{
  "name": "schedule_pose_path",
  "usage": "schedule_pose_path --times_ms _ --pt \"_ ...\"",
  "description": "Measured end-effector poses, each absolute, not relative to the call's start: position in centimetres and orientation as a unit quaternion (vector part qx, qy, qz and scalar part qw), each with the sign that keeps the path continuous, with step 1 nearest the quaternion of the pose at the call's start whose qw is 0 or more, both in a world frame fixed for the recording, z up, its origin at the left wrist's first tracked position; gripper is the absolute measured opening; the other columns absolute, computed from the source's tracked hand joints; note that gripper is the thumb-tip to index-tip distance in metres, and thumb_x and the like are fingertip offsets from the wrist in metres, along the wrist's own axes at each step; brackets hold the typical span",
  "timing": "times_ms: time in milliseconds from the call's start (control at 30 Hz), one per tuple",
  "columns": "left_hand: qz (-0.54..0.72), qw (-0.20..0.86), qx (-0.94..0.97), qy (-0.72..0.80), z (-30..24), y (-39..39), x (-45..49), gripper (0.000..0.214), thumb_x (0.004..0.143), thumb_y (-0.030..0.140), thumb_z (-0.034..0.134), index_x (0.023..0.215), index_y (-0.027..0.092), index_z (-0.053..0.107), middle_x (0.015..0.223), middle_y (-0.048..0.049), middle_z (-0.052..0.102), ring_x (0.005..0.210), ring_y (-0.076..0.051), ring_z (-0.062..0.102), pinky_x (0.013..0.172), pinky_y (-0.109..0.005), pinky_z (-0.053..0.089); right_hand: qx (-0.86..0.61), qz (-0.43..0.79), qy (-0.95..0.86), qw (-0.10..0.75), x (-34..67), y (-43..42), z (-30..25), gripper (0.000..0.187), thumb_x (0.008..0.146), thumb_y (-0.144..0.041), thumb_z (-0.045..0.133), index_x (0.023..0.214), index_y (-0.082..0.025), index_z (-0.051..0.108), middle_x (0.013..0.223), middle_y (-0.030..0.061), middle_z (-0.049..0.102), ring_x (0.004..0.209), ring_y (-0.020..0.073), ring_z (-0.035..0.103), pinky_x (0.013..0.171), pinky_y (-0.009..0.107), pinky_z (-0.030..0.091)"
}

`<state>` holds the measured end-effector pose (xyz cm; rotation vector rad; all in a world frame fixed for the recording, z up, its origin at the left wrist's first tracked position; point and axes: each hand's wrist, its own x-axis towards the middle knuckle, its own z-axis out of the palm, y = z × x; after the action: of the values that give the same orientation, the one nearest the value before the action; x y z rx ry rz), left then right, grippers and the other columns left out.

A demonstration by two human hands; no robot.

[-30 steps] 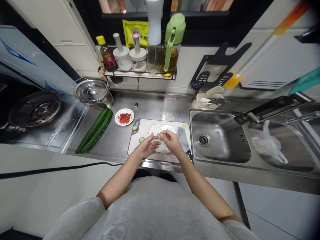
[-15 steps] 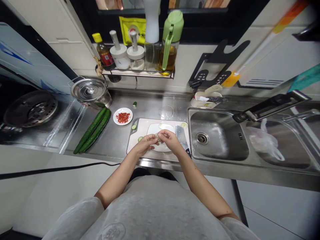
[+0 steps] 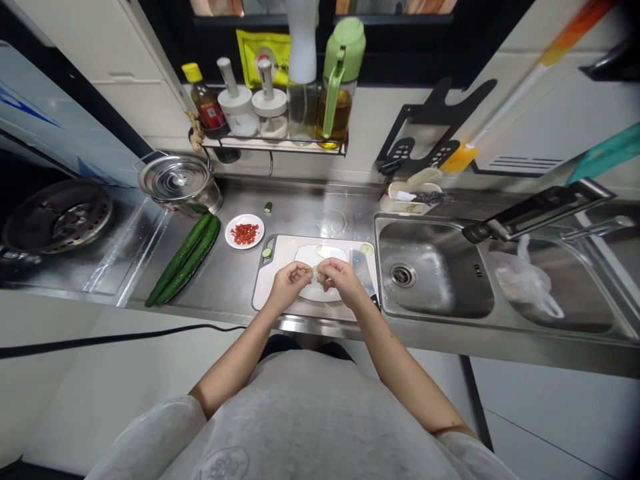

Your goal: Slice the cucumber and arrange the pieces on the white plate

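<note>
Arms [image 3: 239,355] extended forward, left hand [image 3: 287,285] and right hand [image 3: 346,280] nearly meet, fingers [image 3: 302,267] pinched.

Steel counter [image 3: 235,283]: we find, directly on it | lidded pot [image 3: 181,181], rear left | two cucumbers [image 3: 191,262], side by side | white plate [image 3: 245,218] | cucumber stub [image 3: 269,207] | cutting board [image 3: 285,248], right of plate

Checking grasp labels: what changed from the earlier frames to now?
The left hand, fingers spread a second ago, has curled in to pinch the small pale piece that the right hand holds too. Unchanged: white plate, pale-pink cutting board, two long green cucumbers; the view shifted slightly.
</note>
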<state>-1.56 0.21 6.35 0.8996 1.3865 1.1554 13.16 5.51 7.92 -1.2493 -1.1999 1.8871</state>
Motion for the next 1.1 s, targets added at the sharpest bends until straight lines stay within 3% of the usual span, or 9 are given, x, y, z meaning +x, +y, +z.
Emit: schedule_pose_path --times_ms 167,267,500,733,1100 --pt "0.481 0.670 0.211 0.525 7.0 -0.3 -1.1 0.039 0.072 0.050 0.063 0.090 0.016 0.061 0.078 -0.0051 0.067 0.064 -0.010 0.058 0.053 -0.019 0.036 -0.465 0.703 -0.451 0.294 13.2 5.3 7.8 0.018 0.066 -0.034 0.062 0.071 -0.018 0.055 0.058 -0.0024 0.055 0.052 0.0099 0.050 0.042 0.019 0.040" --pt "0.478 0.683 0.185 0.520 7.0 -0.2 -1.0 0.039 0.066 0.048 0.071 0.085 0.015 0.060 0.079 -0.0055 0.067 0.064 -0.009 0.057 0.054 -0.018 0.036 -0.467 0.702 -0.454 0.287 13.4 5.3 7.7 0.019 0.066 -0.036 0.062 0.070 -0.019 0.055 0.057 -0.0028 0.055 0.050 0.0093 0.049 0.040 0.018 0.039" --pt "0.506 0.635 0.216 0.543 7.0 0.2 -0.9 0.041 0.054 0.036 0.080 0.083 0.018 0.057 0.065 0.0040 0.055 0.060 -0.007 0.054 0.054 -0.017 0.035 -0.473 0.699 -0.461 0.276 14.0 5.3 7.4 0.022 0.067 -0.038 0.063 0.070 -0.019 0.052 0.054 -0.0032 0.055 0.044 0.0076 0.045 0.037 0.018 0.036" --pt "0.529 0.571 0.287 0.558 5.8 0.5 -0.7 0.050 0.059 0.033 0.076 0.103 0.020 0.057 0.067 0.0050 0.054 0.060 -0.006 0.049 0.056 -0.018 0.037 -0.511 0.675 -0.464 0.260 14.2 5.7 6.8 0.021 0.068 -0.037 0.064 0.068 -0.019 0.053 0.052 -0.0033 0.054 0.041 0.0073 0.043 0.035 0.018 0.033" --pt "0.510 0.494 0.360 0.605 2.6 1.2 -0.1 0.033 0.063 0.026 0.071 0.094 0.017 0.064 0.070 0.0029 0.052 0.061 -0.007 0.045 0.062 -0.020 0.038 -0.531 0.641 -0.504 0.229 14.8 7.0 3.5 0.024 0.068 -0.039 0.065 0.067 -0.020 0.052 0.049 -0.0029 0.054 0.040 0.0081 0.043 0.032 0.018 0.031"
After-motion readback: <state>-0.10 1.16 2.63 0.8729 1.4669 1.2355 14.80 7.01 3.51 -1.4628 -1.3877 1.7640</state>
